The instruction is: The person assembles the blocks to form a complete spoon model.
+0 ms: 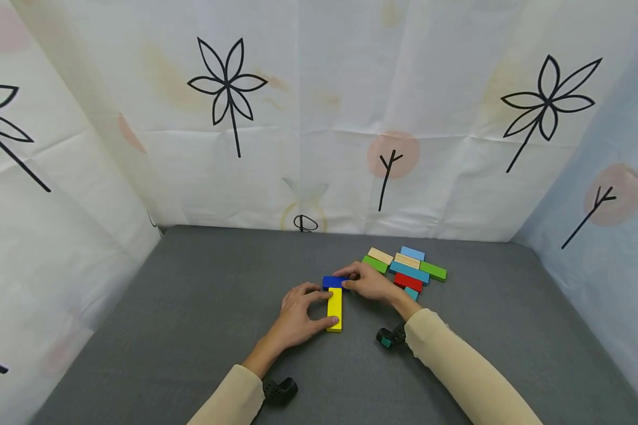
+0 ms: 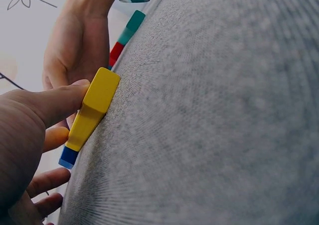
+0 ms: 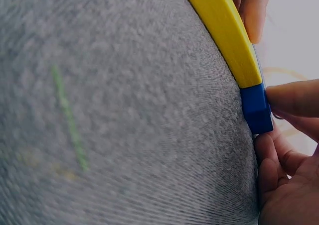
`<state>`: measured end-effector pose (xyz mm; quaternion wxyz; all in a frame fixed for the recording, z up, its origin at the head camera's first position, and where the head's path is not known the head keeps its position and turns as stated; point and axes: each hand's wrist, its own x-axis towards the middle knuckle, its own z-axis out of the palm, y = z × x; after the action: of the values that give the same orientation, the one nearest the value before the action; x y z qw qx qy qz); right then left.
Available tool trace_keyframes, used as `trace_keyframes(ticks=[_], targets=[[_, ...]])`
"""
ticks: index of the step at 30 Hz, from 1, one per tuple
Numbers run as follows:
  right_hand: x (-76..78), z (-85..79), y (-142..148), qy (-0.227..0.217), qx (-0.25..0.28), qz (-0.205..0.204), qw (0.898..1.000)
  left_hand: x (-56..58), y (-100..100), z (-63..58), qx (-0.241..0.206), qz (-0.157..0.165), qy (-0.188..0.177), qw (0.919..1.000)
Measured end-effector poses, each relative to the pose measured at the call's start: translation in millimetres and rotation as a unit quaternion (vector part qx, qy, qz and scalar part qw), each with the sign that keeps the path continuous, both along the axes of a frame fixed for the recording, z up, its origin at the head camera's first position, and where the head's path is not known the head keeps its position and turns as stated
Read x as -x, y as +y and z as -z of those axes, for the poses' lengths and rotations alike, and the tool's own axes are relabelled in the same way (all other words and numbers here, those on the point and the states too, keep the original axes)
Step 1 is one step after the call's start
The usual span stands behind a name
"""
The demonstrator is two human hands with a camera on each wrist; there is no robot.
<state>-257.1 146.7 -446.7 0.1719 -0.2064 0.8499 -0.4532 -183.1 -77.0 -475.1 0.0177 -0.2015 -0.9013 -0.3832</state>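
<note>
A yellow wooden block (image 1: 335, 310) lies lengthwise on the grey cloth, its far end against a dark blue block (image 1: 332, 283) set crosswise, forming a T. My left hand (image 1: 296, 319) is at the yellow block's left side: the thumb (image 2: 70, 100) rests on its near part and the index fingertip is by its far part, other fingers spread. With my right hand (image 1: 372, 284) I pinch the right end of the blue block, thumb (image 3: 294, 98) on top and fingers around the end. The left wrist view shows the yellow block (image 2: 94, 105) near the thumb tip.
Right of my hands lies a flat group of coloured blocks, among them a red block (image 1: 407, 282), a green block (image 1: 433, 271) and a natural wood block (image 1: 380, 255). White patterned cloth (image 1: 319, 118) walls the grey surface (image 1: 218, 283) at the back and sides. Both wrists wear black cameras.
</note>
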Motion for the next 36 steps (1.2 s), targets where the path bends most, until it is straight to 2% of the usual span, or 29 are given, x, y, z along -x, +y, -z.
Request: trace_keyframes(ticks=[7,13,17,19,23,30,33,36], targets=[[-0.8,2.9,-3,0.009,0.003,0.005,1.000,-0.6,-2,-0.9,-0.005,0.002,0.005,1.0000],[-8.9,-1.7,-3,0.057,0.004,-0.004,0.998,-0.9,-4,1.3,-0.008,0.004,0.017,0.9998],[-19.2,-4.3,1,0.084,0.005,0.023,0.996,-0.3,-3,4.4,-0.009,0.001,0.033,0.9994],[-23.9,-0.3,8,0.100,0.014,0.047,0.994,0.3,-3,5.6,-0.010,0.000,0.039,0.9992],[-41.3,-1.2,26,0.141,0.024,0.088,0.986,2.7,-2,6.3,0.007,0.011,0.050,0.9986],[-73.7,-0.2,64,0.225,-0.015,0.167,0.960,7.1,-2,7.5,0.084,0.068,0.067,0.9919],[-84.5,0.1,77,0.239,-0.046,0.191,0.951,7.2,-3,7.3,0.106,0.079,0.065,0.9891],[-90.2,0.7,87,0.236,-0.087,0.198,0.947,7.2,-4,7.3,0.115,0.081,0.060,0.9882]])
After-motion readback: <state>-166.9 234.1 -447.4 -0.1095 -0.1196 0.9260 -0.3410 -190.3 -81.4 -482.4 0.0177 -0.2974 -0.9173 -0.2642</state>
